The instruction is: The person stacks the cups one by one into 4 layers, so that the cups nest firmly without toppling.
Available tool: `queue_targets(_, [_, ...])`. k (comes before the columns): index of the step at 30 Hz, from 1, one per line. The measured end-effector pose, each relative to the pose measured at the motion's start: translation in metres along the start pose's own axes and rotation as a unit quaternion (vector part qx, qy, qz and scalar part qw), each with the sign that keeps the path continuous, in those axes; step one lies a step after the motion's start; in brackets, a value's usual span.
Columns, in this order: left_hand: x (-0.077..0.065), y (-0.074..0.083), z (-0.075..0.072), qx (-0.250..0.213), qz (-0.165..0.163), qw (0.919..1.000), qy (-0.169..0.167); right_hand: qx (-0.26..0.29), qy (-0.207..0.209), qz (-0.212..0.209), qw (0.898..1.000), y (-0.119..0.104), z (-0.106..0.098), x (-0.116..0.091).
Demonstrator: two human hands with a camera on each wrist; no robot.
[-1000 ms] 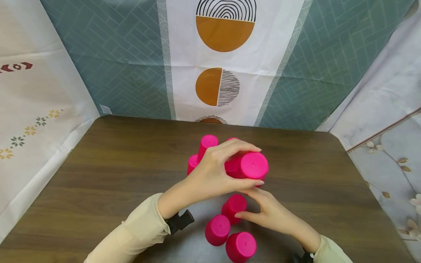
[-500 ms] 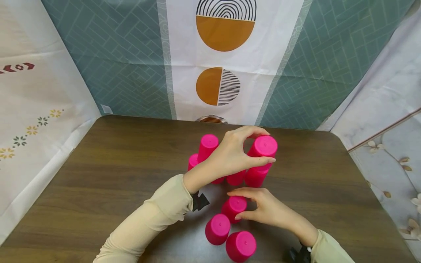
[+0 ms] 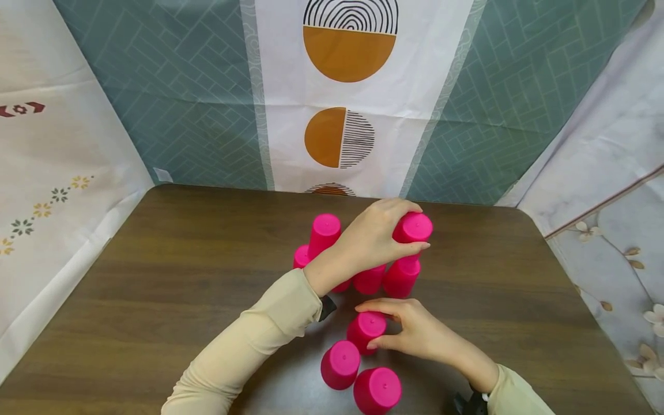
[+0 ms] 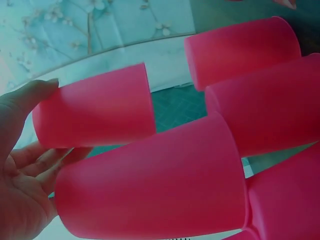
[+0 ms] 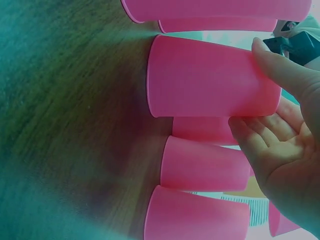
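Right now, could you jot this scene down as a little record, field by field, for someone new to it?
Left hand: grips an upper pink cup above the far pink cups
Right hand: holds a nearer pink cup
Other near cups: two, a left front cup and a right front cup
Cup pose: closed ends up
Far cup count: unclear, the left hand and sleeve hide some
Surface: brown wood-grain table
Backdrop: patterned cloth
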State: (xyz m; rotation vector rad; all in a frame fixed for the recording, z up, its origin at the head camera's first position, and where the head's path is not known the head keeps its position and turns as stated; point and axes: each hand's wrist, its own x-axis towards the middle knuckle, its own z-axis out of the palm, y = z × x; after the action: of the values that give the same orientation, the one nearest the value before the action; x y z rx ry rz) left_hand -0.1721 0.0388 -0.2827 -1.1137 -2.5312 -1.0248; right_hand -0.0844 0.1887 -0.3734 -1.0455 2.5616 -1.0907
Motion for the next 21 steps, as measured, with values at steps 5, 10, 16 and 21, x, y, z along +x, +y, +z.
queue_targets(5, [0.0017, -0.001, 0.0019, 0.029, -0.005, 0.999, -0.035, -0.013, 0.006, -0.01, 1.0, 0.0009, 0.001, -0.0011])
queue_targets(10, [0.0024, -0.0029, 0.0037, 0.074, 0.006, 0.9946, -0.072, -0.016, 0.009, -0.012, 1.0, 0.001, 0.0013, -0.0018])
queue_targets(16, [0.0025, -0.0035, 0.0049, 0.1, -0.008, 0.9918, -0.079, -0.017, 0.01, -0.005, 1.0, 0.0002, 0.002, -0.0013])
queue_targets(21, [0.0035, -0.0017, 0.0053, 0.117, -0.017, 0.9903, -0.074, -0.016, 0.016, -0.002, 1.0, 0.0011, 0.0031, -0.0025])
